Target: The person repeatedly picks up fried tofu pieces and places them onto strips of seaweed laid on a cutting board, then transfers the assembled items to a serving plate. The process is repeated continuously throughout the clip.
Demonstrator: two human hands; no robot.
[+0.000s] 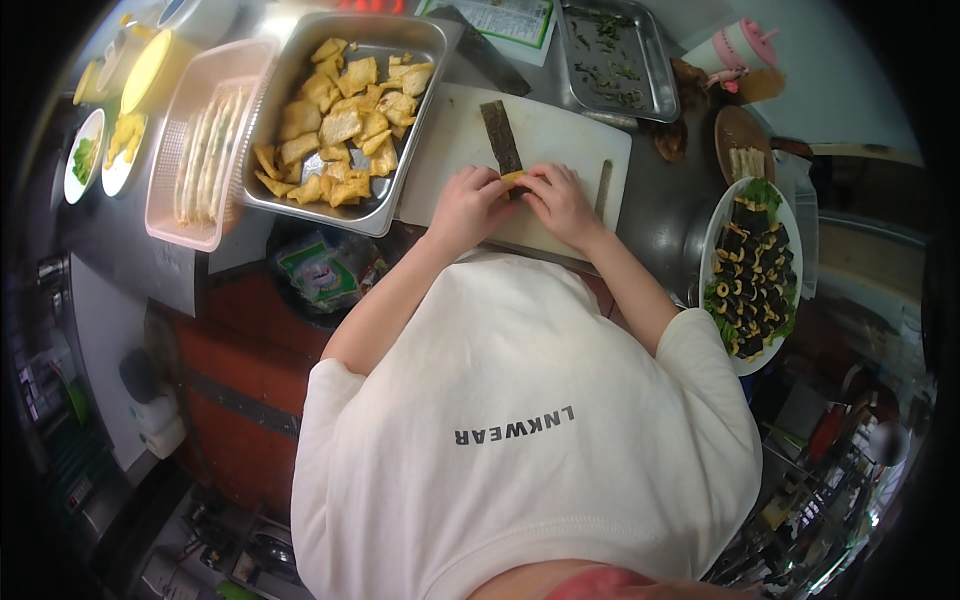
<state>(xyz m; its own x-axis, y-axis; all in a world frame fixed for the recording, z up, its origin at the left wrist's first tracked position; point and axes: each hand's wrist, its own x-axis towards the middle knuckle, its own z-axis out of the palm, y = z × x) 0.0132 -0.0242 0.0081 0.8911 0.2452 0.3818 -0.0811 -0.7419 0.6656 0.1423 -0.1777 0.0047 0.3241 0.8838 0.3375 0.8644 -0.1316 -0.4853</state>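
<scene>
A dark strip that looks like seaweed (501,135) lies lengthwise on the white cutting board (450,130). At its near end, a small fried yellow piece (513,179) sits on the strip. My left hand (470,208) pinches the left end of the piece, while the fingers of my right hand (562,207) close on its right end. Both hands rest low over the board, thumbs near each other. My fingers hide much of the piece and the strip's near end.
Left of the board stands a steel tray (420,38) of fried yellow pieces, then a pink basket (160,190) with pale sticks. Behind is a steel tray (665,90) with dark scraps. At right, an oval white plate (713,235) holds dark rolls on green leaves.
</scene>
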